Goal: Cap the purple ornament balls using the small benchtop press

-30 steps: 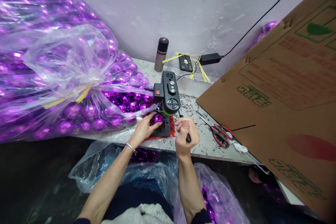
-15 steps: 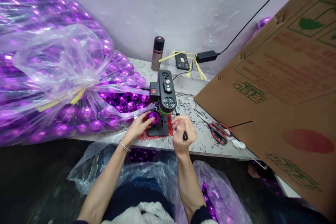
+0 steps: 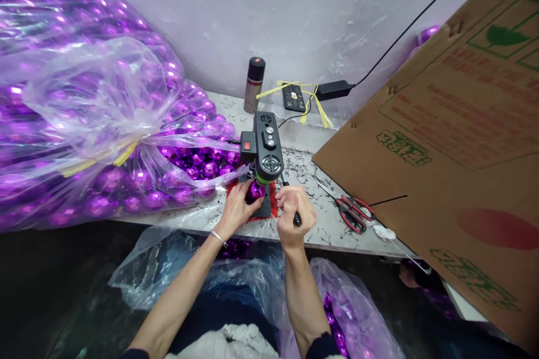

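Observation:
Between the fingers of my left hand is a shiny purple ball ornament. The ball sits under the head of a small black bench press machine, over its dark base plate. My right hand is wrapped in a fist round the black-gripped lever on the machine's right side. A red switch shows on the machine's left box. The contact between ball and machine head is partly hidden by the head and my fingers.
A big clear bag of purple balls fills the left. Red-handled scissors lie right, beside a large cardboard box. Behind the machine are a spray can, a black phone-like slab and a power adapter. Black bits litter the table.
My left hand has moved right with the purple ball, from beside the machine to under its head. My right hand stays on the lever, nearly unmoved.

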Demonstrator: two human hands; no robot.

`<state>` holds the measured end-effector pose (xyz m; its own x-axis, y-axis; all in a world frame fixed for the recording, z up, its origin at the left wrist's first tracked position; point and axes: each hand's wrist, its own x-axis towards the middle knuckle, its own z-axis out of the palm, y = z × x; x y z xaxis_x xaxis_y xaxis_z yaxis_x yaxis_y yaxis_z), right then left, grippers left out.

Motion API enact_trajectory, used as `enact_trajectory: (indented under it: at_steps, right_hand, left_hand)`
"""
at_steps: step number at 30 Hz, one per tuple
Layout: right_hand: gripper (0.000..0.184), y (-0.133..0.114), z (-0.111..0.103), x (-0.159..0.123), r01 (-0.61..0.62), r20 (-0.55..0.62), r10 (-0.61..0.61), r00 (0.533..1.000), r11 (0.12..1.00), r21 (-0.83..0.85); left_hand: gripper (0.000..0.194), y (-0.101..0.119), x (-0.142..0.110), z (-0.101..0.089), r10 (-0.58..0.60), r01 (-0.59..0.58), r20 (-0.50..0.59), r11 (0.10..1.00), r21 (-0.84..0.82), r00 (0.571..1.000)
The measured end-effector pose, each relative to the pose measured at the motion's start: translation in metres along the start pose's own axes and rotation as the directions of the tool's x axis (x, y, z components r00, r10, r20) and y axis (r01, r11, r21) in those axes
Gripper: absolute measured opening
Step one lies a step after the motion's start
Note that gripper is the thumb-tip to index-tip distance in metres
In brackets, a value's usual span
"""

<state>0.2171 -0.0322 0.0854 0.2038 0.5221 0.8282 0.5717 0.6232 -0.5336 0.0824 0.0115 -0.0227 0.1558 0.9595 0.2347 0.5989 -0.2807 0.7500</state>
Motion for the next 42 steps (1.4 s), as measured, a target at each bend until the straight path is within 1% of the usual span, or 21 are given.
enact_trajectory:
  at_steps: [4, 7, 11, 17, 23, 27, 30, 42]
  right_hand:
    - [0.032, 0.001, -0.001, -0.002, 0.003, 0.015, -0.003, 1.000, 1.000, -0.017]
    - [0.032, 0.002, -0.001, -0.004, 0.002, 0.015, -0.002, 1.000, 1.000, -0.030]
    - [0.033, 0.003, 0.000, -0.005, 0.005, 0.003, -0.005, 1.000, 1.000, -0.025]
    - [0.033, 0.004, -0.001, -0.009, 0.000, 0.009, 0.000, 1.000, 1.000, -0.019]
    - [0.034, 0.014, 0.005, -0.032, -0.038, -0.031, 0.038, 0.999, 0.999, 0.000]
    - [0.035, 0.024, 0.011, -0.046, -0.012, -0.078, 0.014, 0.997, 1.000, 0.027]
    - [0.035, 0.031, 0.014, -0.053, -0.016, -0.086, 0.019, 0.996, 0.999, 0.035]
    - [0.036, 0.045, 0.018, -0.062, 0.043, -0.119, -0.042, 0.992, 0.999, 0.009]
  left_hand:
    - [0.055, -0.017, -0.011, 0.011, 0.057, -0.059, -0.065, 0.998, -0.035, 0.996]
    - [0.056, -0.027, -0.012, 0.013, 0.088, -0.090, -0.049, 0.995, -0.034, 0.995]
    - [0.059, -0.033, -0.005, 0.016, 0.126, -0.126, -0.007, 0.991, -0.040, 0.992]
    - [0.065, -0.037, -0.003, 0.018, 0.107, -0.105, 0.022, 0.991, -0.083, 0.994]
    - [0.063, -0.038, -0.006, 0.015, 0.100, -0.094, 0.043, 0.987, -0.132, 0.994]
    - [0.061, -0.038, -0.005, 0.016, 0.110, -0.105, 0.027, 0.985, -0.133, 0.994]
    - [0.060, -0.037, -0.005, 0.016, 0.117, -0.112, 0.030, 0.984, -0.139, 0.993]
    - [0.058, -0.037, -0.006, 0.016, 0.104, -0.096, 0.031, 0.979, -0.179, 0.994]
